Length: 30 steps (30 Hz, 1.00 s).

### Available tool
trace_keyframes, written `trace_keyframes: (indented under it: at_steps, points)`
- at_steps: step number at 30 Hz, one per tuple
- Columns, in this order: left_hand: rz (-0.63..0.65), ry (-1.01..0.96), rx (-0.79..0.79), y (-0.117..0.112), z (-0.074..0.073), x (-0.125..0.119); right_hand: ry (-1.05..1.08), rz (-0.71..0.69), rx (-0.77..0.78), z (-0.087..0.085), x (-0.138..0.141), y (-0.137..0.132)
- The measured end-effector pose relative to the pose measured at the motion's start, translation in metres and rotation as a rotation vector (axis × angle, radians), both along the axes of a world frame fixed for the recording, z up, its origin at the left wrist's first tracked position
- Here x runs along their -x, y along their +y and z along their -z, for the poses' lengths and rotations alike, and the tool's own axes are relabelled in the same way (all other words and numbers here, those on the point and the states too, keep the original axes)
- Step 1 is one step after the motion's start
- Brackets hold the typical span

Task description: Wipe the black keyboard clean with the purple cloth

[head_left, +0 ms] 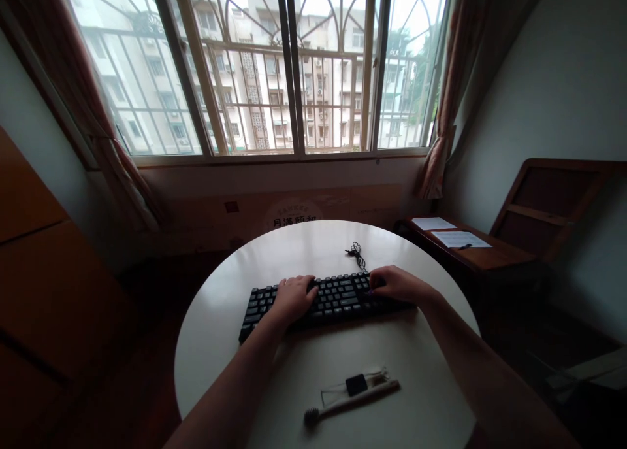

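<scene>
A black keyboard (333, 297) lies across the middle of a round white table (220, 318). My left hand (292, 299) rests on its left half, fingers spread flat over the keys. On the keyboard's right end sits my right hand (399, 284), fingers curled down onto the keys with nothing held. The keyboard's black cable (357, 254) lies coiled just behind it.
A small brush with a wooden handle (350, 400) and a clear packet with a black piece (356, 384) lie near the table's front edge. To the right stands a dark wooden side table with papers (458, 238). Behind are a barred window and curtains.
</scene>
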State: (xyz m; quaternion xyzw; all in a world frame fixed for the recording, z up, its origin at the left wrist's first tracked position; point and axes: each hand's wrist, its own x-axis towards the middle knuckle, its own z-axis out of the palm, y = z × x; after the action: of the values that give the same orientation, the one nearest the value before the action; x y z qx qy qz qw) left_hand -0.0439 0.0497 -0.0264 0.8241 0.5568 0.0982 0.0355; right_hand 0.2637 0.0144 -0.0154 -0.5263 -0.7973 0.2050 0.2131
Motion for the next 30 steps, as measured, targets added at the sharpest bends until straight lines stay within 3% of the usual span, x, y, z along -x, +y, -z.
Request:
trace_keyframes:
  at_steps: [7, 11, 15, 22, 26, 30]
  points:
    - [0.003, 0.003, -0.003, 0.001, 0.002, 0.001, 0.175, -0.05, 0.011, -0.004, 0.009, -0.005]
    - [0.008, -0.002, -0.004, 0.001, 0.002, 0.001, 0.103, -0.071, 0.048, -0.002, 0.013, -0.005]
    - [0.012, 0.004, 0.007, 0.001, 0.001, 0.001, 0.002, -0.007, -0.02, -0.005, 0.008, -0.007]
    - [0.026, 0.006, 0.001, 0.003, -0.001, 0.0, 0.169, 0.074, 0.036, -0.013, -0.029, -0.029]
    - [0.035, 0.021, -0.003, 0.004, -0.002, 0.0, 0.103, 0.193, -0.006, -0.008, -0.044, -0.038]
    - [0.035, 0.02, -0.013, 0.003, -0.003, 0.0, 0.157, 0.244, -0.062, 0.005, -0.033, -0.035]
